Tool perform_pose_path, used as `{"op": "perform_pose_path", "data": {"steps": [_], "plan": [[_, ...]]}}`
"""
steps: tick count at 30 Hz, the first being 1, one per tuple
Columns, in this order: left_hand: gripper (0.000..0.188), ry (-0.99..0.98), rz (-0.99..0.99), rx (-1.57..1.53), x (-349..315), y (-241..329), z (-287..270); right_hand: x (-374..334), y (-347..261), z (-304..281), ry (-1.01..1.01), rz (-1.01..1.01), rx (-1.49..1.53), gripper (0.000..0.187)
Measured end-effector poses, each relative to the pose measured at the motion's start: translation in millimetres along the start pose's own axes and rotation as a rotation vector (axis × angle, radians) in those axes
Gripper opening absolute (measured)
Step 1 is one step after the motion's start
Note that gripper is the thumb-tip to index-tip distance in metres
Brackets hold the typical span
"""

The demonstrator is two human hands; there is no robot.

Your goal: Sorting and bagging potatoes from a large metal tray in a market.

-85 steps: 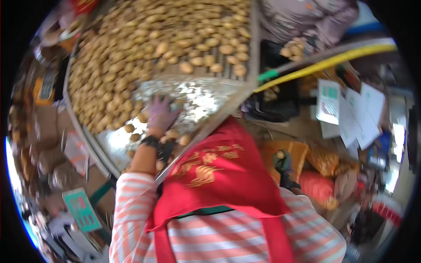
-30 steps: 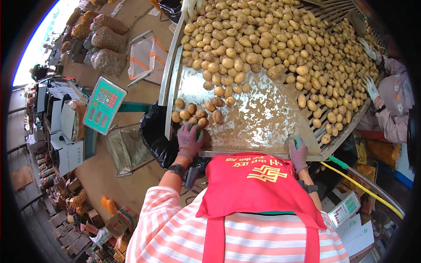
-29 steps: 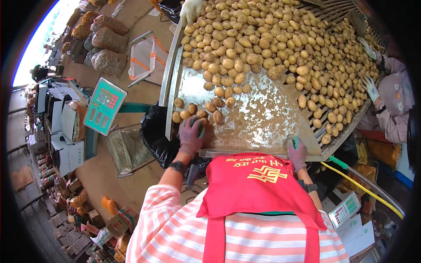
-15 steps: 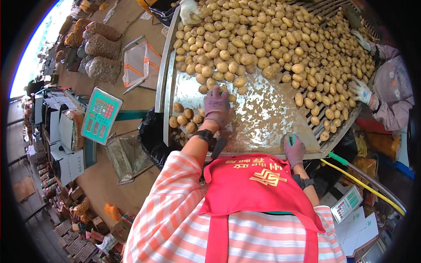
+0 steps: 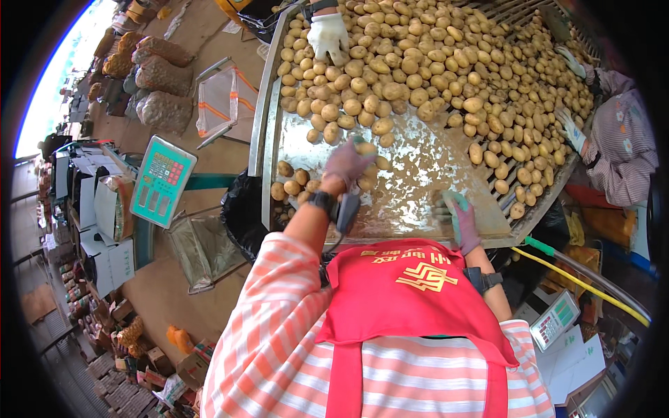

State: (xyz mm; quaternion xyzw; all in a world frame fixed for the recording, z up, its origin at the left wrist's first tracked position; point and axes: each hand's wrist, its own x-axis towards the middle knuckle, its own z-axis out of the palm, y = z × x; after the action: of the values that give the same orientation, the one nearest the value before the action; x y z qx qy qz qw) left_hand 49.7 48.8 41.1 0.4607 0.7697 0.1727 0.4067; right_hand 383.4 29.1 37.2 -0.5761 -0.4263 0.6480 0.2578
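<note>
My left hand point(image 5: 346, 166), in a purple work glove, is over the metal sorting tray point(image 5: 411, 167), blurred by motion. At its fingertips is a potato point(image 5: 365, 148), with its fingers bent round it. Two more potatoes lie close beside that hand, one of them a potato point(image 5: 382, 163) to its right. My right hand point(image 5: 461, 214), gloved in purple with a green palm, is low over the tray's near right part. Its fingers are apart and somewhat smeared, with nothing visible in them. Ahead of both hands spreads a large heap of potatoes point(image 5: 418, 56).
Several potatoes point(image 5: 293, 182) sit by the tray's left edge, above a black bag point(image 5: 244, 212). A co-worker's white-gloved hand point(image 5: 328, 37) reaches in from the far side; another person's gloved hands point(image 5: 573, 132) are at the right. A green scale point(image 5: 162, 181) stands left.
My left hand has moved slightly right and back from the heap's edge. My right hand's fingers have opened out. The far co-worker's hand has come further in over the potatoes.
</note>
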Motion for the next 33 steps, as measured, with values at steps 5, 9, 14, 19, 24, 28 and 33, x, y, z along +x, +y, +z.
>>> {"op": "perform_pose_path", "data": {"steps": [5, 9, 14, 19, 24, 28, 33], "plan": [[0.062, -0.283, 0.418, -0.158, -52, 25, 26, -13, -37, 41, -0.391, 0.281, 0.625, 0.041], [0.06, 0.393, -0.18, 0.357, 0, 10, -26, -13, -30, 23, -0.344, 0.244, 0.445, 0.039], [0.065, 0.3, -0.12, 0.462, 35, -11, -38, -15, -51, 25, -0.381, 0.321, 0.703, 0.034], [0.038, -0.183, -0.175, -0.869, 18, -30, -12, -8, -40, 20, -0.273, 0.311, 0.658, 0.03], [0.04, -0.442, 0.071, -1.518, -63, 8, -12, -15, -53, 31, -0.377, 0.27, 0.595, 0.028], [0.052, -0.495, 0.062, -1.566, -82, 26, -12, -19, -83, 54, -0.523, 0.096, 0.378, 0.04], [0.053, -0.594, 0.019, -1.654, -95, 36, -5, -23, -103, 70, -0.595, -0.005, 0.305, 0.052]]}}
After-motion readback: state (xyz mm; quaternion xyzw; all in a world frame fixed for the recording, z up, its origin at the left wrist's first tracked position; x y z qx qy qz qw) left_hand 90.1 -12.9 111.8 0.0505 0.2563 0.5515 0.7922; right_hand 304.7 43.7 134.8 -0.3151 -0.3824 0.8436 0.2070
